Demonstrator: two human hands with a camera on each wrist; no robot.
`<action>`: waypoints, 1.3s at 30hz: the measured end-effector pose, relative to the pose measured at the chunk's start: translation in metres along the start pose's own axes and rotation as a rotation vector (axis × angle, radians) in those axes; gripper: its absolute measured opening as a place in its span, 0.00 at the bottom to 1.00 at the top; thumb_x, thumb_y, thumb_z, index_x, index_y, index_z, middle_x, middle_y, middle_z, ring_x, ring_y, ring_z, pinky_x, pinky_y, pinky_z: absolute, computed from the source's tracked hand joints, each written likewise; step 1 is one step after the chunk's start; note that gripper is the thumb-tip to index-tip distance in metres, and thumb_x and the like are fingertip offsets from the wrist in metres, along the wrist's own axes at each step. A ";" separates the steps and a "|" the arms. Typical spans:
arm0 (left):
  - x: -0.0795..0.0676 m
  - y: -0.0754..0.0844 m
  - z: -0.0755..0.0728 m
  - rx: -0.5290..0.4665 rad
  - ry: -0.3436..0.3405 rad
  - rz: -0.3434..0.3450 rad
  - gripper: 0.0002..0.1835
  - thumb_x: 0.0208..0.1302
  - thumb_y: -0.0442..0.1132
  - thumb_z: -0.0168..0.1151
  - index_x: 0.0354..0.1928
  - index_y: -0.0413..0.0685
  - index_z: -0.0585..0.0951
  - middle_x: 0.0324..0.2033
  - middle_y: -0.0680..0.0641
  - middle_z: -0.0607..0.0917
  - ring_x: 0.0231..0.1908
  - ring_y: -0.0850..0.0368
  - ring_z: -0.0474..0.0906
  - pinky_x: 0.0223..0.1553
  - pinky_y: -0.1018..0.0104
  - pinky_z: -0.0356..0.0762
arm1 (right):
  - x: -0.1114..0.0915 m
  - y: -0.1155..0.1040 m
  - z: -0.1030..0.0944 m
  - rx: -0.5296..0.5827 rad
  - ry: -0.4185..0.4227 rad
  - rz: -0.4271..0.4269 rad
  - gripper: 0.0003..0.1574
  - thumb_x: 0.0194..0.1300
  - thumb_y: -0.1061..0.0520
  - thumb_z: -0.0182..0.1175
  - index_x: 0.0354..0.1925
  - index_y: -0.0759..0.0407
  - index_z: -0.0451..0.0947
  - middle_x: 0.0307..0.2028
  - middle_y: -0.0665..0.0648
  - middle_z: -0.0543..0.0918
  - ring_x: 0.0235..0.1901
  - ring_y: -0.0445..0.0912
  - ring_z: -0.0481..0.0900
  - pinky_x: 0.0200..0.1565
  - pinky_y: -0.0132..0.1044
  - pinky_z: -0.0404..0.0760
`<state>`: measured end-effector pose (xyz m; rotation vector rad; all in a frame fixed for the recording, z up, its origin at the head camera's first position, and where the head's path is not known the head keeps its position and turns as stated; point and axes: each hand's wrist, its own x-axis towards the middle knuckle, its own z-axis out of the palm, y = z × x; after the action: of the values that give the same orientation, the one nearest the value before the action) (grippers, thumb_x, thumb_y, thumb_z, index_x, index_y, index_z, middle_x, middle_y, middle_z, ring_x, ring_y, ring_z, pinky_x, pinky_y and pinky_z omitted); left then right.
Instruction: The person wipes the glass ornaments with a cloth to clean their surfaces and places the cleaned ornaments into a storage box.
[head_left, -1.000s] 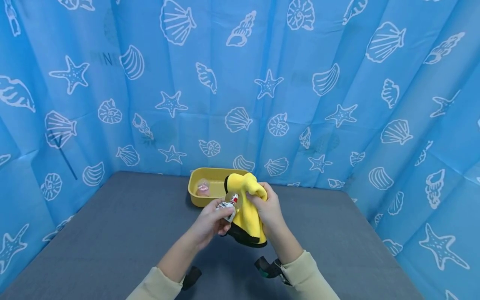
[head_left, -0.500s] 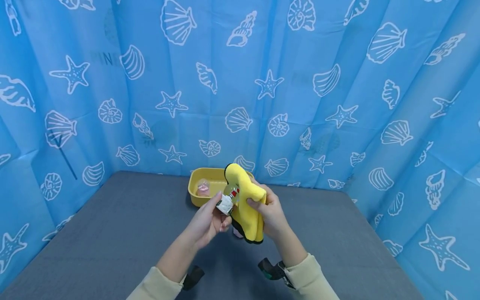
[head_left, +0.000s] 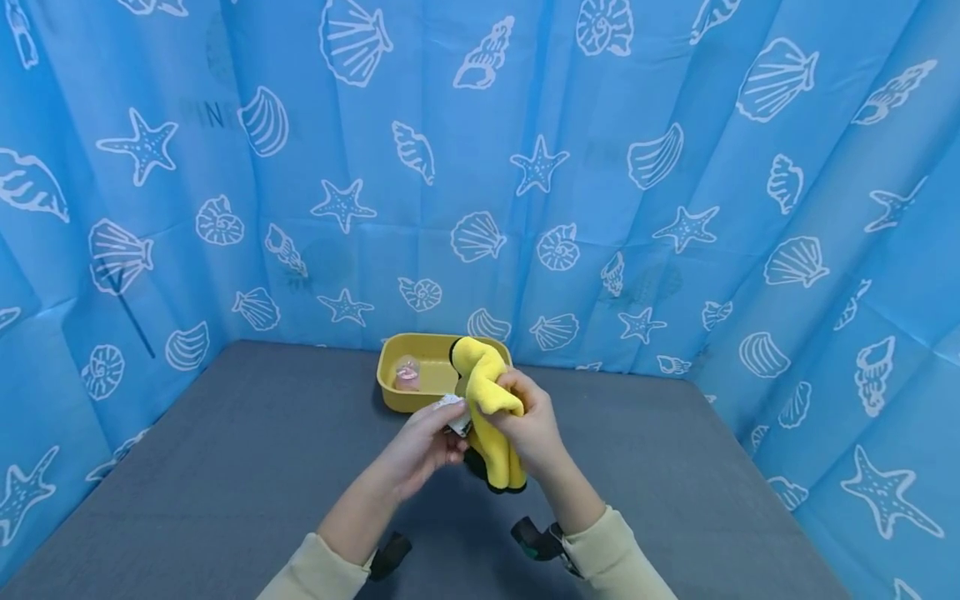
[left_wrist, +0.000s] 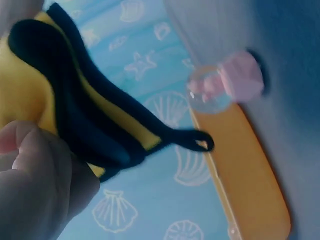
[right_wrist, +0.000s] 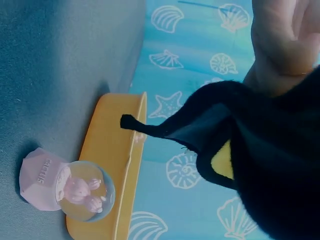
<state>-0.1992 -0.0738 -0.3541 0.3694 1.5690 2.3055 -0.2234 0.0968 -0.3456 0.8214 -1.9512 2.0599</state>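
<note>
My left hand point(head_left: 422, 450) holds a small snow globe point(head_left: 457, 417) by its white base with dark markings. Its clear dome is mostly hidden behind a yellow cloth point(head_left: 498, 437) trimmed in black. My right hand point(head_left: 531, 422) grips that cloth, bunched, against the globe's dome side. The cloth's black edge and hanging loop point(left_wrist: 195, 140) show in the left wrist view. Below the hands, a pink-based snow globe point(right_wrist: 45, 180) with pink cactus shapes inside stands upright on the table; in the head view it is hidden.
A yellow rectangular bin point(head_left: 390, 392) stands at the back of the grey table point(head_left: 285, 467). Inside it, on the left, lies another pink globe-like piece point(head_left: 407, 375). A blue curtain point(head_left: 420, 225) with white shell prints closes off the back and sides.
The red figure in the held globe's dome has gone out of sight behind the cloth. My right hand has shifted and refolded the cloth, now closer round the dome.
</note>
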 end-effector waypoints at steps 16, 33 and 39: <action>-0.001 -0.004 -0.007 -0.058 -0.012 0.047 0.24 0.79 0.46 0.36 0.63 0.32 0.59 0.40 0.45 0.79 0.29 0.62 0.78 0.29 0.74 0.73 | 0.006 -0.007 -0.013 0.037 0.222 0.228 0.10 0.64 0.68 0.59 0.43 0.63 0.69 0.40 0.57 0.72 0.37 0.47 0.75 0.39 0.38 0.77; -0.001 -0.002 0.003 -0.066 0.007 0.027 0.23 0.80 0.49 0.26 0.62 0.37 0.56 0.36 0.45 0.71 0.27 0.61 0.70 0.29 0.72 0.69 | 0.000 0.001 -0.008 0.062 -0.122 0.004 0.22 0.57 0.73 0.60 0.35 0.44 0.77 0.65 0.68 0.64 0.55 0.56 0.67 0.44 0.39 0.76; -0.001 -0.003 0.003 -0.054 -0.035 0.035 0.21 0.79 0.49 0.36 0.58 0.37 0.61 0.33 0.46 0.72 0.25 0.62 0.69 0.27 0.73 0.69 | 0.000 0.002 -0.003 -0.026 -0.069 -0.106 0.11 0.57 0.74 0.62 0.35 0.65 0.71 0.48 0.56 0.74 0.42 0.50 0.71 0.38 0.36 0.76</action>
<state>-0.1965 -0.0711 -0.3558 0.4248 1.4919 2.3497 -0.2253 0.0998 -0.3476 0.9805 -1.9202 1.9674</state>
